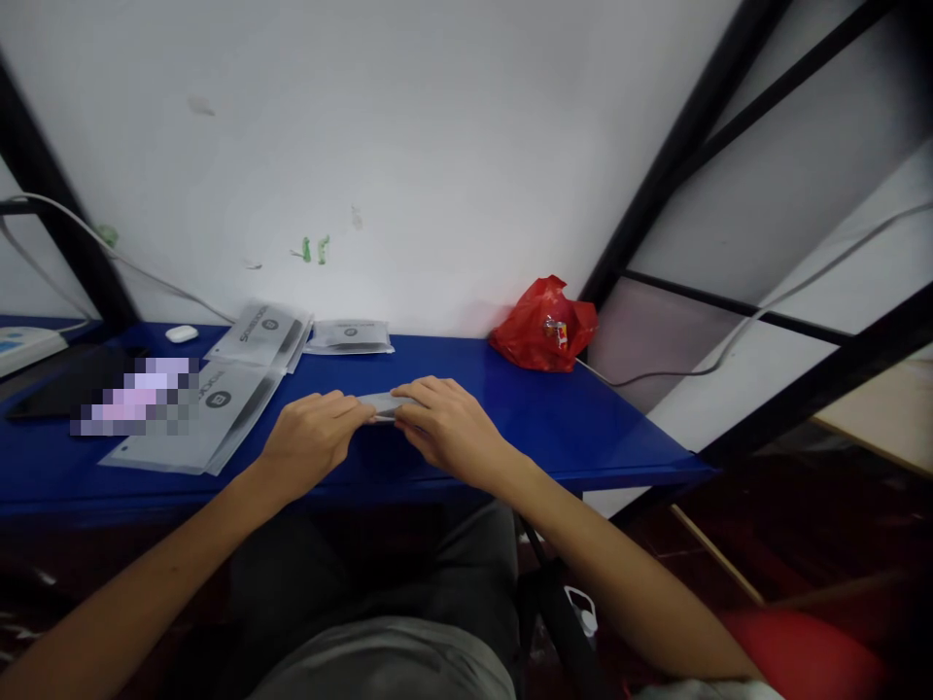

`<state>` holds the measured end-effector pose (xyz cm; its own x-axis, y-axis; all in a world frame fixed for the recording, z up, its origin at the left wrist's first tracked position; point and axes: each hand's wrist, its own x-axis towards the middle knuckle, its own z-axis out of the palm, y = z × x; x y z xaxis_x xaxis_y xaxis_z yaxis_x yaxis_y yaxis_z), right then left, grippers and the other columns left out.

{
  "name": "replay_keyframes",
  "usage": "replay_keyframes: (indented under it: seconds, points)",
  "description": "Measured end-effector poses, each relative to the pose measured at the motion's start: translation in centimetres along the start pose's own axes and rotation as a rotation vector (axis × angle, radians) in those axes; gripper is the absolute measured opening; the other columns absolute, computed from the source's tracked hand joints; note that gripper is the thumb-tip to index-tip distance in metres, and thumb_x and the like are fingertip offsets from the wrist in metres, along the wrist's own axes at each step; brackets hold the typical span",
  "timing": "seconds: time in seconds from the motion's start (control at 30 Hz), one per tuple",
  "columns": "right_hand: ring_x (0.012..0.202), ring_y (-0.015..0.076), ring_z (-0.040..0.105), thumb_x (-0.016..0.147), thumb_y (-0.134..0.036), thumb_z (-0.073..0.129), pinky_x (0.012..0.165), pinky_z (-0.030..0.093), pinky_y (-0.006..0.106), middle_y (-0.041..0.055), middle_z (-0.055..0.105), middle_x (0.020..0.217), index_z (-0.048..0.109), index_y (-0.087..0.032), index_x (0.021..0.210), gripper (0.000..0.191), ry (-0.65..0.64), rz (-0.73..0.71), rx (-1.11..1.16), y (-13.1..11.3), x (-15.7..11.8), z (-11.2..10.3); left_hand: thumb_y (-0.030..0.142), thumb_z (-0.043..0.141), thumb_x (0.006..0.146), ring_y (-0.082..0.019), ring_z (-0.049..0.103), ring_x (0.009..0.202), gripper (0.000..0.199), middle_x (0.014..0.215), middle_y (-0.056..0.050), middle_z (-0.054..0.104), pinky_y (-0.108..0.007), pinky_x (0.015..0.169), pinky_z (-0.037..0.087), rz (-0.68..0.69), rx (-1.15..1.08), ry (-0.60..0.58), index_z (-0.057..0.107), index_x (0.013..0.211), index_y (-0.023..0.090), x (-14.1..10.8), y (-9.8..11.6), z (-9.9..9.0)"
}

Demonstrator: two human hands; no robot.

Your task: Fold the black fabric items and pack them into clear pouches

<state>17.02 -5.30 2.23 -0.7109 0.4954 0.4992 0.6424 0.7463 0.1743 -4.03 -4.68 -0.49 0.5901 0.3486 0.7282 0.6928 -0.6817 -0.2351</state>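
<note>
Between my two hands, just over the front part of the blue table, is a small pale plastic pouch. My left hand pinches its left end between thumb and fingers. The other end is gripped by my right hand, whose fingers lie along the top and hide much of it. A similar packed pouch lies flat on the table behind my hands. To the left are frosted zip bags with dark printing, one stack farther back and another nearer the front edge.
At the back right sits a crumpled red plastic bag by the wall. A white earbud case and a dark flat device, partly blurred out, lie on the left. A pale cable runs along the right, near black frame bars.
</note>
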Motion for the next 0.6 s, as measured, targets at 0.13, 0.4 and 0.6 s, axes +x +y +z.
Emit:
replay_keyframes:
  seconds: [0.13,0.4,0.6]
  points:
    - [0.099,0.0209,0.054,0.087,-0.016,0.052,0.080,0.040,0.035,0.0075,0.065,0.110,0.064,-0.017,0.093,0.013,-0.029,-0.011,-0.026,0.2,-0.2,0.1,0.010,0.041,0.090,-0.013,0.055,0.064,0.023,0.069,0.003,0.064,-0.026,0.058,0.038,0.016,0.000,-0.019,0.061,0.084,0.020,0.1,-0.1,0.0]
    - [0.103,0.0238,0.053,0.083,-0.015,0.056,0.084,0.041,0.038,0.0082,0.064,0.113,0.064,-0.017,0.091,0.011,-0.100,0.045,-0.142,2.7,-1.4,0.6,0.012,0.041,0.090,-0.015,0.058,0.068,0.026,0.073,-0.001,0.068,-0.027,0.061,0.043,-0.072,0.003,-0.037,0.066,0.083,0.019,-1.3,-2.8,1.1]
    - [0.106,0.0260,0.055,0.084,-0.015,0.055,0.086,0.044,0.041,0.0096,0.063,0.116,0.066,-0.016,0.091,0.013,-0.163,0.190,-0.151,4.9,-1.9,1.9,0.028,0.040,0.094,-0.019,0.062,0.087,0.029,0.091,-0.004,0.070,-0.032,0.078,0.048,-0.228,-0.134,-0.220,0.067,0.092,0.020,-1.9,-4.6,2.9]
